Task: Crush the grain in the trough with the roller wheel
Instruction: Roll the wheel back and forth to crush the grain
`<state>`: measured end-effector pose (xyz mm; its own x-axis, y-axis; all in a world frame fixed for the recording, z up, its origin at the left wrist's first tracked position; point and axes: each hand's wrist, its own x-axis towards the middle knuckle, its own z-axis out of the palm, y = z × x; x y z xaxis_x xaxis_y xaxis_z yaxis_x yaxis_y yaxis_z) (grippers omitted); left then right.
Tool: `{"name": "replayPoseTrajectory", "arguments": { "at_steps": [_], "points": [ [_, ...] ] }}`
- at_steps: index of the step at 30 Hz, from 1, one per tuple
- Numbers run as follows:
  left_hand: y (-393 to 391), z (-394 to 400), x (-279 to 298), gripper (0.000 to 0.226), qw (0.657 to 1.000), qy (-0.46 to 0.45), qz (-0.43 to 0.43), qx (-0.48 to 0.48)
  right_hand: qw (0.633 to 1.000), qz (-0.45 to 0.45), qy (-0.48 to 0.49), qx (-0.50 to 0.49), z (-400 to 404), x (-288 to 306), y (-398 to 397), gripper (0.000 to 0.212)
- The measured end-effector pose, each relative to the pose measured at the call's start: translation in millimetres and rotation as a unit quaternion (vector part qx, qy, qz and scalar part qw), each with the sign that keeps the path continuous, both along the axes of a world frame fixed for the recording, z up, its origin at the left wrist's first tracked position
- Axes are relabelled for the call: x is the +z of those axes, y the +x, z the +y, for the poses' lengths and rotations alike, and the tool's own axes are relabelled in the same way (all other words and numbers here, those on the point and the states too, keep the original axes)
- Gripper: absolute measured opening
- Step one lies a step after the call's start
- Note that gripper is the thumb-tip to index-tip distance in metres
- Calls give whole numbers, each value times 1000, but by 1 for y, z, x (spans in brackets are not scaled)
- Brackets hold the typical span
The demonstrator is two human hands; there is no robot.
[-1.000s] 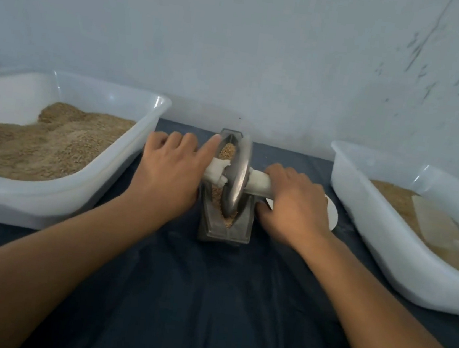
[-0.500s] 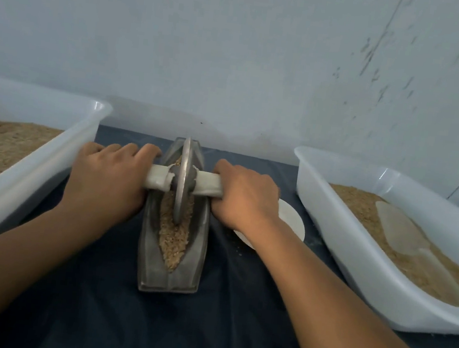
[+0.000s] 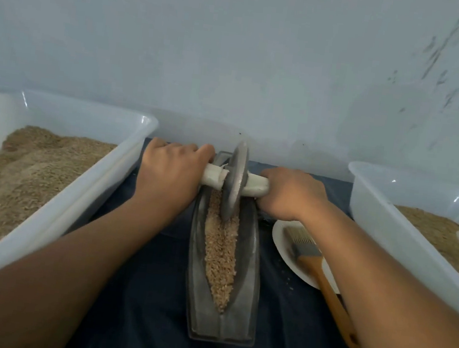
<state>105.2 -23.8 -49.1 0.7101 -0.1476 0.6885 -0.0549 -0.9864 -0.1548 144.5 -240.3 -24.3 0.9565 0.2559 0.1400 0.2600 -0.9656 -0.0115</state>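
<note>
A grey metal boat-shaped trough (image 3: pixel 246 297) lies lengthwise on the dark cloth, with tan grain (image 3: pixel 220 259) along its groove. A grey metal roller wheel (image 3: pixel 234 180) stands upright in the groove near the trough's far end. A white-wrapped axle runs through the wheel. My left hand (image 3: pixel 168 176) grips the axle's left end and my right hand (image 3: pixel 289 195) grips its right end. The far tip of the trough is hidden behind the wheel and hands.
A white tub (image 3: pixel 81 196) of grain stands at the left, another white tub (image 3: pixel 406 233) of grain at the right. A white plate (image 3: pixel 281 238) with a wooden-handled brush (image 3: pixel 323 275) lies right of the trough. A pale wall rises just behind.
The wheel has rolled away from me towards the trough's far end, and both hands have gone with it. More grain shows in the near part of the groove. The camera view has shifted.
</note>
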Motion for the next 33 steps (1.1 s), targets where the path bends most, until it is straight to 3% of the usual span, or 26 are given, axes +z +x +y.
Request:
{"name": "replayPoseTrajectory", "arguments": {
  "at_steps": [5, 13, 21, 28, 33],
  "points": [
    [-2, 0, -4, 11, 1000, -8, -7, 2, 1000, -12, 0, -18, 1, 0, -4, 18],
    [-30, -3, -13, 13, 1000, 6, -22, -4, 997, -62, 17, -35, -3, -14, -33, 7],
    [-70, -4, -22, 31, 1000, -12, -8, -8, 991, -132, 7, 20, -3, -16, -75, 16],
    [-100, -7, -16, 28, 999, -12, -37, -32, 984, -171, 32, 35, -9, -21, -116, 26],
    [-118, -3, -15, 40, 1000, -6, 20, -23, 977, -209, 20, 34, -8, -23, -138, 35]
  ]
}}
